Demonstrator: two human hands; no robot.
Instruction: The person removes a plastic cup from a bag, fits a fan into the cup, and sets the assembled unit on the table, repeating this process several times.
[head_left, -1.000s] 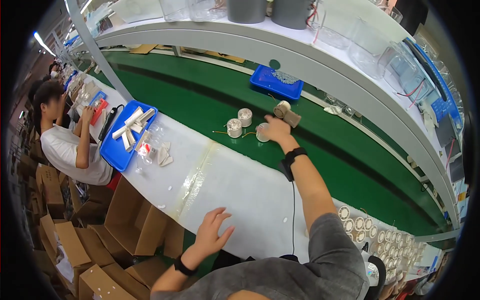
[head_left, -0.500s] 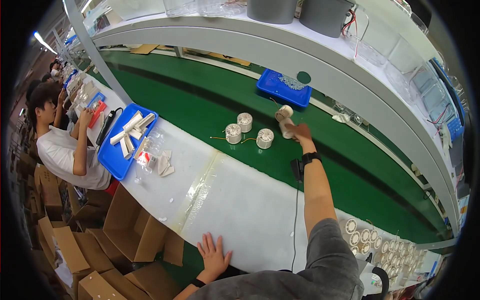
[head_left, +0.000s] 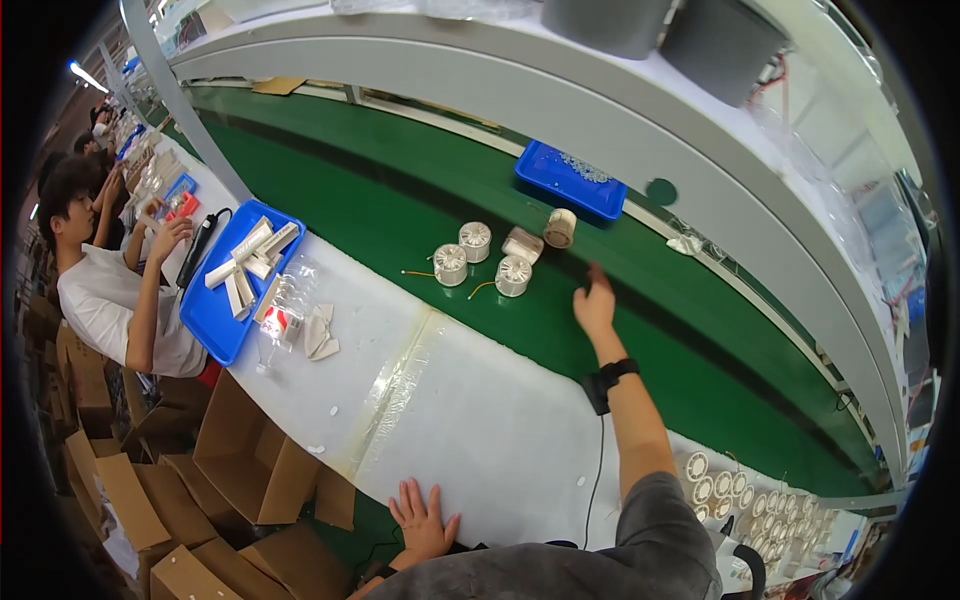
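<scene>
My right hand [head_left: 597, 303] is over the green belt [head_left: 660, 330], fingers apart, with nothing in it. To its left, several white cylindrical parts with ribbed, fan-like tops are grouped on the belt. One white cylinder [head_left: 522, 245] lies tipped over beside an upright one [head_left: 514, 276], and another tilted cylinder [head_left: 559, 228] sits just behind. Two more upright parts, a rear one [head_left: 474, 241] and a front one [head_left: 450, 265], stand further left; thin wires trail from some. My left hand [head_left: 425, 522] rests flat, fingers spread, on the near edge of the white table surface [head_left: 480, 420].
A blue tray [head_left: 565, 190] with small clear pieces sits at the belt's far side, beneath a grey shelf [head_left: 600, 100]. On the left is a blue tray [head_left: 215, 315] of white pieces, near a co-worker [head_left: 130, 300]. Rows of white cylinders [head_left: 765, 510] stand at right; cardboard boxes [head_left: 240, 450] lie below.
My right hand has let go of a white cylinder and drawn back toward me. That cylinder now lies on its side closer to the others. My left hand stays on the table.
</scene>
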